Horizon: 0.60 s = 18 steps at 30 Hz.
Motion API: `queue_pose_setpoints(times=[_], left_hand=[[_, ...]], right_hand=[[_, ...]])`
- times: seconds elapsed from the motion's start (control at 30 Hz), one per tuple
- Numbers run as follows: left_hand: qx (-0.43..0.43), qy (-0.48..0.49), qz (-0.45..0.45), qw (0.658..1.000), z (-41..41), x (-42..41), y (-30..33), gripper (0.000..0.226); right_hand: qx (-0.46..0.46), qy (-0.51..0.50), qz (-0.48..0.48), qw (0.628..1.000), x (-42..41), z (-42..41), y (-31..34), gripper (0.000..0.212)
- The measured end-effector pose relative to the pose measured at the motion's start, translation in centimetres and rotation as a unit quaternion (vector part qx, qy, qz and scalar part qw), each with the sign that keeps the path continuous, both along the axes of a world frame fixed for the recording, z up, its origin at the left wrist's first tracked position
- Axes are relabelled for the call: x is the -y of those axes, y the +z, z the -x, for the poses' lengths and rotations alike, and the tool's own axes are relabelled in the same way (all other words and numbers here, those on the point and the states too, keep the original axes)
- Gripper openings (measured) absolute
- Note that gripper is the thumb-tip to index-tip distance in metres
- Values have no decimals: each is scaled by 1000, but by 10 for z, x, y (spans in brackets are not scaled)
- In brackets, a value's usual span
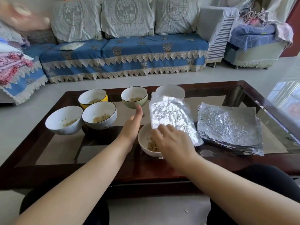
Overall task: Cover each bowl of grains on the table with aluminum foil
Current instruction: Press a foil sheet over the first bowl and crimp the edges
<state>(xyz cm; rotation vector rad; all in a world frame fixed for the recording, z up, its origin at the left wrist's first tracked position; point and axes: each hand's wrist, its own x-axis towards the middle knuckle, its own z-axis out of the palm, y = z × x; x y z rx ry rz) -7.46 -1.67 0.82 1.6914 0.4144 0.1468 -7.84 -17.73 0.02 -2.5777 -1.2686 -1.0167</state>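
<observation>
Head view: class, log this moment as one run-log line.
step: first cover | right hand: holds foil sheet over near white bowl | left hand: open beside it | foil stack: right | covered: none visible

Glass-topped table (243, 88) bears six bowls (99, 115) and foil stack (230, 127).

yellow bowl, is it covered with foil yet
No, the yellow bowl is open on top, with grains showing inside.
</observation>
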Motion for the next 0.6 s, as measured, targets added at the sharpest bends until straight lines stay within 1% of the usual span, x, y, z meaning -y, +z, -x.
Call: queue_pose_setpoints(times=[0.03,0.07,0.13,0.2,0.23,0.27,0.3,0.33,0.37,0.4,0.43,0.47,0.5,0.53,0.57,0.6], left_hand=[[-17,2,57,998,1,-2,-3,60],[-25,12,87,996,2,-3,-8,55],[-27,68,75,994,2,-8,-19,31],[-29,108,36,993,3,-11,-27,17],[-30,116,27,992,4,-13,-31,11],[-28,121,30,992,5,-16,-36,9],[-21,120,35,992,5,-20,-39,14],[-21,120,39,992,5,-23,-41,20],[-23,119,41,992,5,-26,-43,22],[-28,122,49,991,4,-29,-44,20],[-36,124,63,990,3,-31,-44,16],[-40,130,78,988,3,-31,-41,14],[-42,135,91,986,1,-32,-41,13],[-41,144,103,983,-1,-32,-40,10],[-44,147,118,981,-3,-32,-41,7],[-45,146,133,979,-3,-32,-39,7]], right_hand=[[14,24,2,1000,-6,9,-5,27],[21,39,3,999,-11,16,-9,18],[18,62,4,998,-18,26,-18,18],[-16,102,0,995,-21,32,-22,17],[-40,128,-13,991,-20,33,-21,20],[-73,147,-40,986,-17,33,-17,31],[-111,153,-79,979,-13,29,-10,41],[-151,140,-123,971,-8,22,0,48],[-194,107,-164,961,-2,11,10,51],[-242,52,-194,949,7,-5,17,53],[-294,-9,-214,931,16,-23,21,56],[-353,-71,-217,907,26,-42,22,64],[-421,-123,-211,874,34,-59,22,77],[-499,-156,-196,830,41,-72,20,90],[-573,-168,-176,783,45,-81,15,97],[-633,-161,-164,739,46,-85,11,98]])
